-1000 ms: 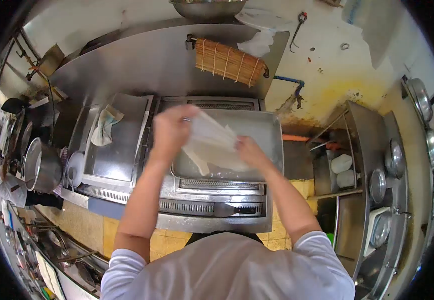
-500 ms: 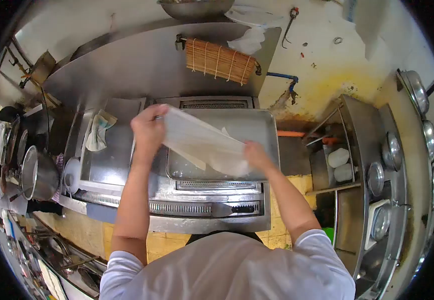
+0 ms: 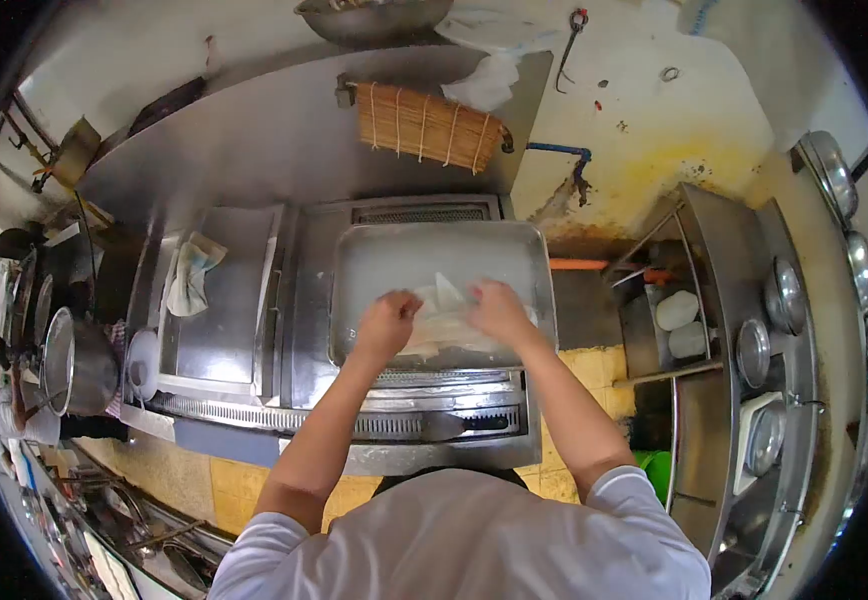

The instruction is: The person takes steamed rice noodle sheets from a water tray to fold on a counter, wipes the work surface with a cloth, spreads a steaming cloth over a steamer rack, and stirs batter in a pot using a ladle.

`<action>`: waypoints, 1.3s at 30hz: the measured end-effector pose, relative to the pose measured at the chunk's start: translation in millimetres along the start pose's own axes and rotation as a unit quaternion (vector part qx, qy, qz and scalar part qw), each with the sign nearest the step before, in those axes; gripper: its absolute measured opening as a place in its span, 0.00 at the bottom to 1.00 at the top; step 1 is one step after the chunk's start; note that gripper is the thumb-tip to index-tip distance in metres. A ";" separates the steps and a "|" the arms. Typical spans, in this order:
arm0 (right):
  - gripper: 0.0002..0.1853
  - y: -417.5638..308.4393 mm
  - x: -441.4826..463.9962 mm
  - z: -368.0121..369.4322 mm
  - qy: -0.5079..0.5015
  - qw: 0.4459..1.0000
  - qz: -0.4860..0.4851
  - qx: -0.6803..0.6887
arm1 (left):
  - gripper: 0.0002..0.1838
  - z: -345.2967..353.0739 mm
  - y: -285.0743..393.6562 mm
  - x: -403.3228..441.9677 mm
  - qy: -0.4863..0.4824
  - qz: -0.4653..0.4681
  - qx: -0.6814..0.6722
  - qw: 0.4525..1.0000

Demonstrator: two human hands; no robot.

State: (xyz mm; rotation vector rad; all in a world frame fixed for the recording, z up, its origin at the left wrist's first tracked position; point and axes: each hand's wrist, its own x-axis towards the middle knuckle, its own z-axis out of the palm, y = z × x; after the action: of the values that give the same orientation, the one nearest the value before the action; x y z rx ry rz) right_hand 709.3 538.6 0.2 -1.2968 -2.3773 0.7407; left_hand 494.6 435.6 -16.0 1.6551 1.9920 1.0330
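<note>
A thin, pale, translucent sheet (image 3: 446, 325) lies bunched and folded in a shallow rectangular metal tray (image 3: 374, 228). One small corner of it sticks up between my hands. My left hand (image 3: 386, 322) is over the left part of the sheet, its fingers curled and pinched at the sheet's edge. On the other side my right hand (image 3: 499, 310) has its fingers pinched at the sheet's right edge. The fingertips are small and partly hidden, so the exact grip is hard to see.
Below the tray, a dark-handled scraper (image 3: 464, 424) lies on a slotted ledge. A cloth (image 3: 192, 275) rests in the metal basin (image 3: 214, 350) at left. A bamboo mat (image 3: 429, 128) hangs behind the tray. A metal shelf rack (image 3: 744, 290) stands at right, and a pot (image 3: 84, 362) is far left.
The sheet was stretched in the air between both hands; now it lies folded in the tray. My left hand has come down and right, closer to my right hand.
</note>
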 end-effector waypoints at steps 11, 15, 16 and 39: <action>0.12 90.7 -23.5 -20.2 -0.134 0.986 0.009 -0.096 | 0.17 -159.5 36.4 12.8 0.293 0.004 -0.050 0.955; 0.12 29.4 -20.5 -5.9 0.045 0.996 -0.062 0.052 | 0.14 -119.6 36.3 12.5 0.191 0.079 -0.014 0.978; 0.12 -8.9 -5.5 1.1 0.131 0.967 -0.127 0.177 | 0.15 -98.5 52.8 11.2 0.164 0.121 0.006 0.979; 0.14 -39.6 1.4 -3.0 -0.023 0.985 0.004 0.169 | 0.14 -53.5 56.9 -2.7 0.076 0.059 -0.006 0.995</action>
State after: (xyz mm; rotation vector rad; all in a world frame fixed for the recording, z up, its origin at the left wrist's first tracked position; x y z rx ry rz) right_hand 683.4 522.7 25.9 -1.1553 -2.1594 1.1285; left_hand 498.7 419.5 60.4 1.7524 1.9962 1.2456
